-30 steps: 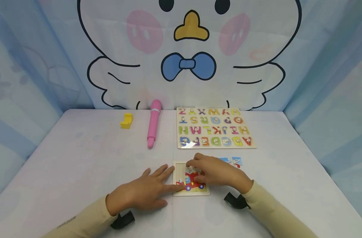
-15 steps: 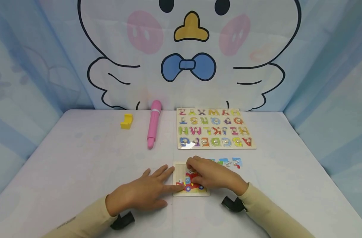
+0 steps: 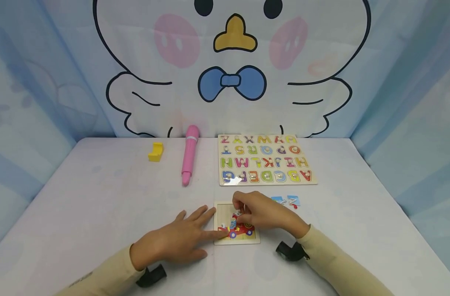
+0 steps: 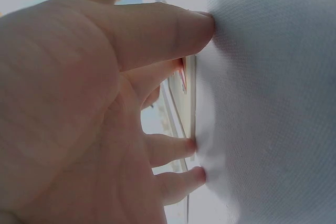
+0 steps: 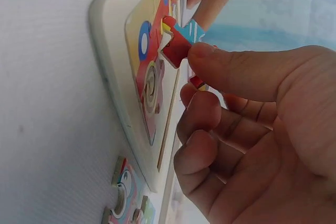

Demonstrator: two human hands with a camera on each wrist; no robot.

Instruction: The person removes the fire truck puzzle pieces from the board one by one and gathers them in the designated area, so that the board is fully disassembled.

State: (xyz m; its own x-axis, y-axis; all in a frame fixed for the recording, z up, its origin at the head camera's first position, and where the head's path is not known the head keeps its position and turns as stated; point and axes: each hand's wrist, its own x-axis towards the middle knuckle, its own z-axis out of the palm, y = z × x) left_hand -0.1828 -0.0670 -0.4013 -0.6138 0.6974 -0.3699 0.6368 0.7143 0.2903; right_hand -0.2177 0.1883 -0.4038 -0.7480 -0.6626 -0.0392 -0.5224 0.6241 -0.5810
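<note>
A small wooden tray puzzle (image 3: pixel 237 242) with a red vehicle picture lies at the front middle of the table. My left hand (image 3: pixel 176 239) is flat beside it with fingers spread, the index finger reaching over the picture's lower left. My right hand (image 3: pixel 269 211) is over the tray's right side, pinching a red and blue puzzle piece (image 5: pixel 177 50) between thumb and fingers. That piece stands tilted above the fitted lower pieces (image 5: pixel 144 43) in the right wrist view. Bare wood shows in the tray's upper left. The left wrist view shows my left thumb (image 4: pixel 168 30) near the tray's edge.
Loose blue puzzle pieces (image 3: pixel 293 200) lie beyond my right hand. Behind them is a wooden alphabet board (image 3: pixel 267 160) with knobbed letters. A pink pen-shaped stick (image 3: pixel 190 156) and a yellow block (image 3: pixel 156 152) stand farther back left. A printed curtain (image 3: pixel 232 115) hangs behind the table.
My right hand has drawn the red and blue piece up out of the picture, tilting it. My left hand has stayed in place. The head view has shifted slightly.
</note>
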